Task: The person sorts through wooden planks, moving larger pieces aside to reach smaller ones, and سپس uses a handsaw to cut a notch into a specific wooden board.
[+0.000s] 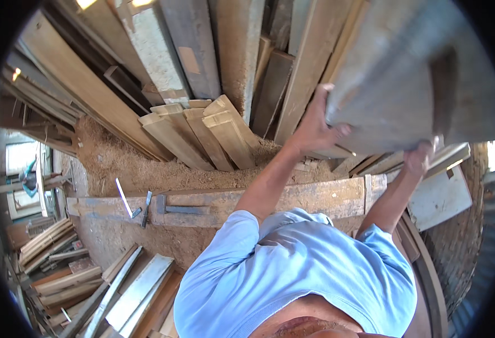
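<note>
A wide greyish wooden panel (394, 84) is lifted at the upper right, tilted and partly blurred, with a dark band across its face. My left hand (315, 127) is closed on its left edge, thumb toward the near side. At the panel's lower edge, my right hand (420, 158) is closed on it too, its fingers partly hidden. Below both forearms runs a long, worn wooden bench beam (258, 200). Toward its left end lie a try square (126, 200) with a pale blade and a slim dark hand tool (146, 209).
Tall planks (236, 56) lean along the far side, with short boards (188, 138) propped before them. Sawdust (112, 155) covers the ground. Stacked timber (67, 281) and pale boards (140, 293) lie at lower left. A white panel (442, 197) stands at right. Someone's blue-clad arm (30, 180) shows far left.
</note>
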{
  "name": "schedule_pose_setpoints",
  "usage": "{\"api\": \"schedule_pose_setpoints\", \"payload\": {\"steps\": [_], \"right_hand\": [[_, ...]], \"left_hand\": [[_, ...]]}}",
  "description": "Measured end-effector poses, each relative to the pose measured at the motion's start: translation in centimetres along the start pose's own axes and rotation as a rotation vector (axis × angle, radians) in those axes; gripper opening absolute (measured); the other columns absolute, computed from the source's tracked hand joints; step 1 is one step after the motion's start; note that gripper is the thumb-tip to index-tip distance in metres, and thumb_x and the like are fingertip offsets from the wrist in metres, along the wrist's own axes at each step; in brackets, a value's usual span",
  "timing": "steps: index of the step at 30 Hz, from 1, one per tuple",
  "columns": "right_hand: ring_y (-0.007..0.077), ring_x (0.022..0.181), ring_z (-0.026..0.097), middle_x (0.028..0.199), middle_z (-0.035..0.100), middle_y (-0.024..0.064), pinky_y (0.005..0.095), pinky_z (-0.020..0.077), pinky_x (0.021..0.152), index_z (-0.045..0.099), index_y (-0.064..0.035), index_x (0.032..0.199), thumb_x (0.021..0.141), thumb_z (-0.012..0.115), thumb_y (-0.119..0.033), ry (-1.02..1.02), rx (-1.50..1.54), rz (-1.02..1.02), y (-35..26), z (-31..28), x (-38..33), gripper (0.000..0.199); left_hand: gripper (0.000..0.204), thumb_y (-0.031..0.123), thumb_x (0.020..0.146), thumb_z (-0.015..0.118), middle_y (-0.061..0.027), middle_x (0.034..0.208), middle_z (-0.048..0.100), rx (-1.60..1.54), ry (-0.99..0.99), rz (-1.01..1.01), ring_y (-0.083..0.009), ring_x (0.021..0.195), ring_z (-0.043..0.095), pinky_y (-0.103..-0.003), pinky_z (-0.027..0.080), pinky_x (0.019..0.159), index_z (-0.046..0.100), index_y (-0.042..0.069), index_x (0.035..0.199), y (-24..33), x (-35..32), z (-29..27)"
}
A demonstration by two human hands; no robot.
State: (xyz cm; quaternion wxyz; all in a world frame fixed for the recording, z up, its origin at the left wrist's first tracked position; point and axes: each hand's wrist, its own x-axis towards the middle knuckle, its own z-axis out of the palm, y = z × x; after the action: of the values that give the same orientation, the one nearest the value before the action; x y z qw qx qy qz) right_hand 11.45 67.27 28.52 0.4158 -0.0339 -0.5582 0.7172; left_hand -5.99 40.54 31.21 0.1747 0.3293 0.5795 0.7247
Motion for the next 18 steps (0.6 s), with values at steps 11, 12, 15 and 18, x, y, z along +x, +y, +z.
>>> {"api": "schedule_pose_setpoints", "payload": {"steps": [11, 12, 15, 18], "right_hand": [[0.021, 0.099, 0.064, 0.107, 0.064, 0.0113, 0.0363, 0.0531, 0.085, 0.052, 0.0003, 0.124, 0.067, 0.092, -0.053, -0.244, -0.432, 0.107, -2.9, 18.0, -0.9, 0.087], [0.0242, 0.104, 0.063, 0.111, 0.064, 0.0144, 0.0396, 0.0525, 0.09, 0.052, 0.0007, 0.125, 0.064, 0.093, -0.053, -0.319, -0.459, 0.091, -3.2, 19.7, -1.1, 0.091], [0.0257, 0.107, 0.062, 0.111, 0.062, 0.0158, 0.0399, 0.0514, 0.094, 0.05, 0.0042, 0.125, 0.061, 0.089, -0.064, -0.419, -0.461, 0.029, -2.6, 22.2, -3.6, 0.102], [0.0357, 0.102, 0.062, 0.109, 0.059, 0.0202, 0.0455, 0.0519, 0.089, 0.05, 0.0046, 0.122, 0.064, 0.088, -0.063, -0.527, -0.573, -0.117, -3.3, 24.1, -6.2, 0.097]], "left_hand": [[0.066, 0.055, 0.097, 0.052, -0.0123, 0.133, 0.057, -0.363, 0.234, -0.064, -0.0261, 0.126, 0.053, -0.047, 0.047, 0.104, 0.049, 0.005, 0.141, -7.5, -6.1, -11.9], [0.063, 0.051, 0.097, 0.054, -0.0103, 0.135, 0.057, -0.426, 0.357, -0.084, -0.0254, 0.126, 0.053, -0.048, 0.045, 0.105, 0.049, 0.007, 0.141, -6.2, -7.3, -12.8], [0.065, 0.052, 0.097, 0.053, -0.0103, 0.141, 0.052, -0.446, 0.516, -0.047, -0.0286, 0.129, 0.052, -0.051, 0.044, 0.109, 0.045, 0.008, 0.145, -3.0, -9.7, -13.9], [0.081, 0.064, 0.096, 0.047, -0.0169, 0.149, 0.041, -0.017, 0.454, 0.157, -0.0355, 0.134, 0.047, -0.055, 0.044, 0.11, 0.032, 0.006, 0.151, -3.3, -13.9, -16.1]]}}
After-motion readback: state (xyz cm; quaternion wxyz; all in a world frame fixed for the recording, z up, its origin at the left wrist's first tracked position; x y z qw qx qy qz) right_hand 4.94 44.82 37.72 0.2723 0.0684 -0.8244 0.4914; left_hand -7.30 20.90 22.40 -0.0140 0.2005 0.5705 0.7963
